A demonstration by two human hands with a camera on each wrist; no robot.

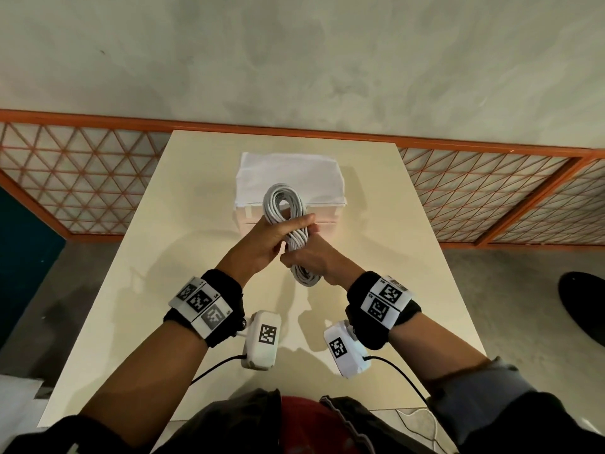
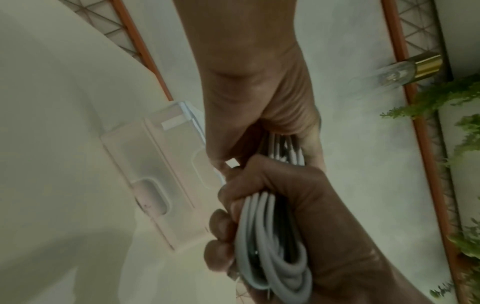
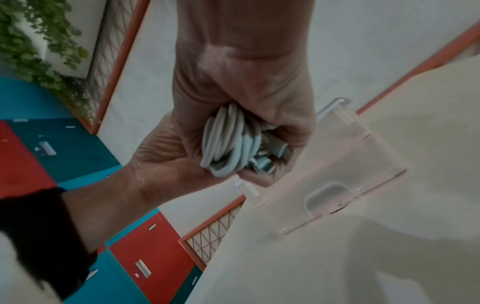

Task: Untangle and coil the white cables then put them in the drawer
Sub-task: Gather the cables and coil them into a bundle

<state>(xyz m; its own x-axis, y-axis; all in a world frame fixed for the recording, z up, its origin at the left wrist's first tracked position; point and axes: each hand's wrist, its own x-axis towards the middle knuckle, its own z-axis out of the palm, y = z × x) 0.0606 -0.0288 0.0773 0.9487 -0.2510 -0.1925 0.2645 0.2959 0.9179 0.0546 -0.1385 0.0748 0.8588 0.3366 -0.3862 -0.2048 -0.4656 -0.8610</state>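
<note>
A bundle of coiled white cables (image 1: 285, 204) hangs above the cream table (image 1: 157, 290), gripped by both hands at its middle. My left hand (image 1: 278, 235) wraps the bundle from the left, fingers curled over its top. My right hand (image 1: 307, 258) clasps it from the right, just below. Loops stick out above and below the hands. In the right wrist view the cables (image 3: 228, 142) show several grey plugs (image 3: 272, 150) inside the right hand (image 3: 246, 86). Just behind the hands stands the translucent pinkish drawer box (image 1: 329, 213), its drawer (image 3: 345, 170) closed.
A folded white cloth (image 1: 288, 172) lies on top of the drawer box. An orange lattice railing (image 1: 82, 178) runs behind the table. Red and teal lockers (image 3: 52, 156) and green plants (image 3: 39, 30) are to the left. A dark object (image 1: 582, 309) sits on the floor at the right.
</note>
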